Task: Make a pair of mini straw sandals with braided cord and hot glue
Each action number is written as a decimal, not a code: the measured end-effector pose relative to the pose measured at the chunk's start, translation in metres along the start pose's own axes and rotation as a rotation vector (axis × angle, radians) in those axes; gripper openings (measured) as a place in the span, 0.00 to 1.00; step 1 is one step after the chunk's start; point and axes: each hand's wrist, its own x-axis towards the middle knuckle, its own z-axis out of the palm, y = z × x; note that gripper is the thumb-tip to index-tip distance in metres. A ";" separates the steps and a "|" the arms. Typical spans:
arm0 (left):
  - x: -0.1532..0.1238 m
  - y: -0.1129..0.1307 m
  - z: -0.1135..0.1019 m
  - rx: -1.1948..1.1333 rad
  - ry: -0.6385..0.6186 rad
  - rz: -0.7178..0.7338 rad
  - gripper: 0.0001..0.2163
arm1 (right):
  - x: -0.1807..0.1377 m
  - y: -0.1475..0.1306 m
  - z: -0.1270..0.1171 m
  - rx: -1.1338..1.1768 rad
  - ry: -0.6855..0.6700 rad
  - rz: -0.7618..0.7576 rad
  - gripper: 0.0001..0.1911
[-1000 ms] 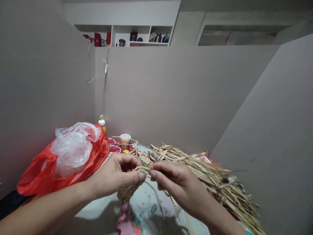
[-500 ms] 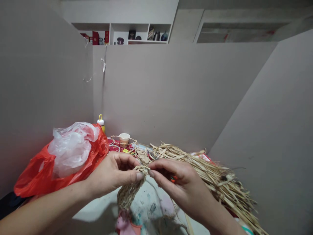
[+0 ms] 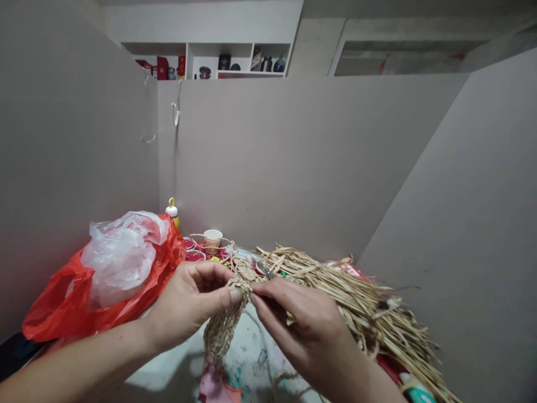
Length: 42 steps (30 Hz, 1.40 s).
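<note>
Both hands meet at the top of a woven straw braid [image 3: 222, 327] that hangs in front of the straw pile [image 3: 356, 305]. The left hand [image 3: 191, 302] pinches its upper end between thumb and forefinger. The right hand [image 3: 302, 327] pinches a strand beside it, fingers closed.

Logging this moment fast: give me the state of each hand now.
Left hand: closed, fingers pinching the top of the woven straw braid.
Right hand: closed, fingers pinching the same braid top.

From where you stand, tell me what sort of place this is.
Probably a small partitioned craft booth: plain grey partition walls enclose a cluttered table heaped with dried straw strips, and both hands pinch a woven straw braid.
</note>
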 end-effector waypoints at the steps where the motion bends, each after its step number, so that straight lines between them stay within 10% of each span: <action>1: 0.000 0.000 0.000 0.006 -0.002 0.009 0.08 | 0.000 0.000 0.001 -0.017 0.010 -0.015 0.07; 28: -0.004 -0.004 0.003 0.148 0.176 0.161 0.05 | -0.003 0.004 0.013 -0.253 0.137 -0.262 0.11; 35: -0.001 0.001 -0.003 -0.007 0.206 0.208 0.04 | 0.001 -0.006 0.017 0.269 0.150 0.078 0.19; 42: -0.004 -0.005 0.003 -0.043 0.187 0.206 0.05 | 0.008 -0.011 0.027 0.641 -0.019 0.408 0.05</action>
